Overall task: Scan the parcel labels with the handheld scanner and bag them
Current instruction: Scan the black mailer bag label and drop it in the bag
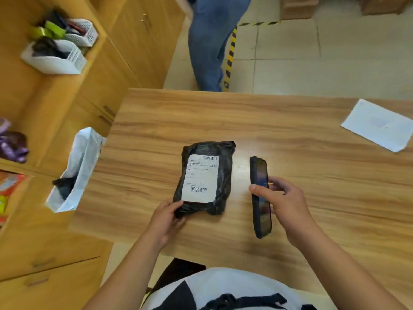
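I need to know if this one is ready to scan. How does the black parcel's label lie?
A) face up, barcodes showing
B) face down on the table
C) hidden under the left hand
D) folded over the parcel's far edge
A: the white label lies on top of the black parcel with both barcodes showing; the left hand grips only the near corner.

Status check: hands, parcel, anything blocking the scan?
Left hand grips near corner of black parcel, label up. Right hand holds scanner beside it. Label uncovered; white bag open beside left table edge.
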